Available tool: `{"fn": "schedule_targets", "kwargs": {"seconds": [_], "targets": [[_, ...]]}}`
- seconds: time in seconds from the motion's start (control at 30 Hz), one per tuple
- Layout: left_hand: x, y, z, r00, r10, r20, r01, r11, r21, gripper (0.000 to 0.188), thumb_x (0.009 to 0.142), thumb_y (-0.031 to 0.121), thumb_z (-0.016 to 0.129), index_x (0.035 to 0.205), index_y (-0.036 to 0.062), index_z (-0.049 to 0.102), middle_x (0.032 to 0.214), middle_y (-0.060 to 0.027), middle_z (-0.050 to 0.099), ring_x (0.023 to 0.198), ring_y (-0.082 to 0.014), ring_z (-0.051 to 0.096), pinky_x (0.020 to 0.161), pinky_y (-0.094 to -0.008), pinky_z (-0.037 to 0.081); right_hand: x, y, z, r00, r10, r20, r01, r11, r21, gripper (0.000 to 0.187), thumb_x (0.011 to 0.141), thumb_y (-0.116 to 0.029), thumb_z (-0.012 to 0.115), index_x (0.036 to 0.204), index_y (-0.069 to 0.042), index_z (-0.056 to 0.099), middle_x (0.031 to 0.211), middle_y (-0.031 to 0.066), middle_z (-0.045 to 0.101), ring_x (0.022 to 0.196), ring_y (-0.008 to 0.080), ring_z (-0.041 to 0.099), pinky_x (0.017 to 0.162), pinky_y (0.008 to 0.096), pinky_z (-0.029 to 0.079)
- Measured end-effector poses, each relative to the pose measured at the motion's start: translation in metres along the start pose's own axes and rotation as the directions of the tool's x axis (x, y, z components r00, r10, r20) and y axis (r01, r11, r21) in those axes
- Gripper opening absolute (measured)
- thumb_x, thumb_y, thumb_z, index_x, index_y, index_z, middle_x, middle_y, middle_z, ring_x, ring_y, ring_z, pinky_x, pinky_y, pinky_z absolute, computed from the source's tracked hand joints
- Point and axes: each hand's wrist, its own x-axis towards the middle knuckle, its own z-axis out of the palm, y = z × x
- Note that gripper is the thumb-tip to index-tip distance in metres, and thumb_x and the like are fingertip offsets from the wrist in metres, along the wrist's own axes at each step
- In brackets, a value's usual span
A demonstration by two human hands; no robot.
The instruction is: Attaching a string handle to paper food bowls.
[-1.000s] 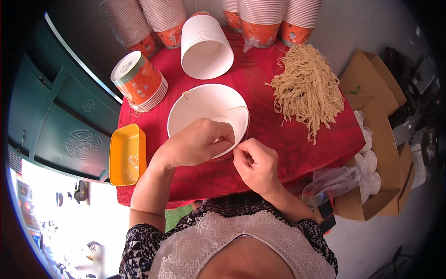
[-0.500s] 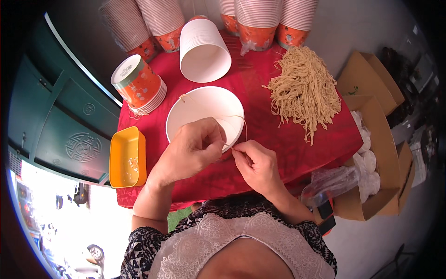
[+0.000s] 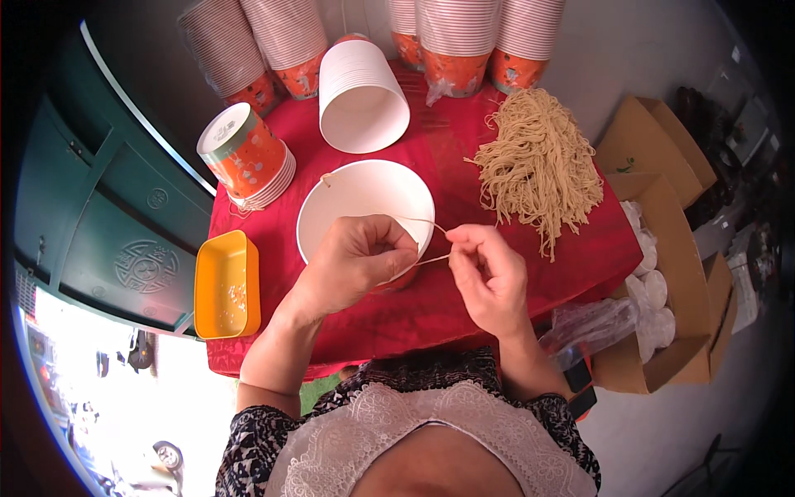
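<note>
A white paper bucket (image 3: 356,189) stands mouth up in front of me. Tan string (image 3: 327,179) shows at its far left rim. My left hand (image 3: 358,258) is closed in a pinch at the near right rim, covering part of the bucket. From there a thin piece of string (image 3: 432,260) runs to my right hand (image 3: 490,277), whose thumb and forefinger are pinched on it just right of the bucket. Another stretch of the string arcs over the rim. To the right lies a heap of tan strings (image 3: 542,161).
On the red tablecloth (image 3: 447,319) are white buckets (image 3: 364,91) lying sideways, an upturned orange stack (image 3: 248,161) and a yellow tray (image 3: 228,286). Tall wrapped bucket stacks (image 3: 460,50) line the back. An open cardboard box (image 3: 687,290) stands at the right, beyond the table edge.
My right hand has moved up and to the right, away from the rim, drawing the string out. My left hand has shifted slightly right and down, staying at the rim.
</note>
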Motion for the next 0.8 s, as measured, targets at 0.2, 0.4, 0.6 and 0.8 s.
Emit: {"fn": "schedule_targets", "kwargs": {"seconds": [0.2, 0.4, 0.6, 0.8], "targets": [[0.003, -0.005, 0.002, 1.000, -0.005, 0.004, 0.005, 1.000, 0.012, 0.005, 0.090, 0.000, 0.064, 0.088, -0.0022, 0.061, 0.073, 0.0006, 0.059, 0.061, -0.0037, 0.052, 0.050, -0.0194, 0.039, 0.033, -0.019, 0.002, 0.955, -0.285, 0.080, 0.293, 0.948, -0.120, 0.019, 0.087, 0.012, 0.059, 0.102, 0.002, 0.062, 0.084, 0.0119, 0.060, 0.072, 0.0199, 0.063, 0.063, 0.0305, 0.050], [0.007, -0.008, 0.002, 0.998, 0.067, 0.012, -0.067, 0.995, 0.067, 0.006, 0.091, 0.003, 0.063, 0.090, -0.0020, 0.060, 0.073, 0.0010, 0.059, 0.061, -0.0041, 0.051, 0.050, -0.0202, 0.038, 0.067, -0.017, 0.022, 0.858, -0.412, 0.306, 0.455, 0.887, -0.082, 0.019, 0.082, 0.012, 0.063, 0.098, 0.001, 0.065, 0.088, 0.0092, 0.064, 0.081, 0.0234, 0.064, 0.069, 0.0322, 0.052], [0.009, -0.010, -0.004, 1.000, -0.005, -0.019, 0.005, 1.000, 0.004, 0.002, 0.088, 0.000, 0.062, 0.087, -0.0004, 0.060, 0.074, 0.0024, 0.057, 0.063, -0.0032, 0.050, 0.051, -0.0199, 0.038, 0.057, -0.013, 0.008, 0.916, -0.362, 0.171, 0.400, 0.853, -0.335, 0.021, 0.079, 0.009, 0.065, 0.099, 0.002, 0.062, 0.126, 0.0177, 0.056, 0.104, 0.0298, 0.058, 0.088, 0.0379, 0.050], [0.009, -0.006, -0.007, 0.999, -0.034, 0.022, 0.035, 0.998, -0.060, 0.004, 0.087, 0.000, 0.064, 0.086, 0.0001, 0.060, 0.074, 0.0021, 0.057, 0.062, -0.0030, 0.050, 0.050, -0.0192, 0.037, 0.036, -0.005, 0.003, 0.938, -0.287, 0.196, 0.337, 0.886, -0.317, 0.017, 0.079, 0.008, 0.067, 0.094, 0.001, 0.062, 0.121, 0.0158, 0.057, 0.102, 0.0308, 0.056, 0.087, 0.0390, 0.048]]}}
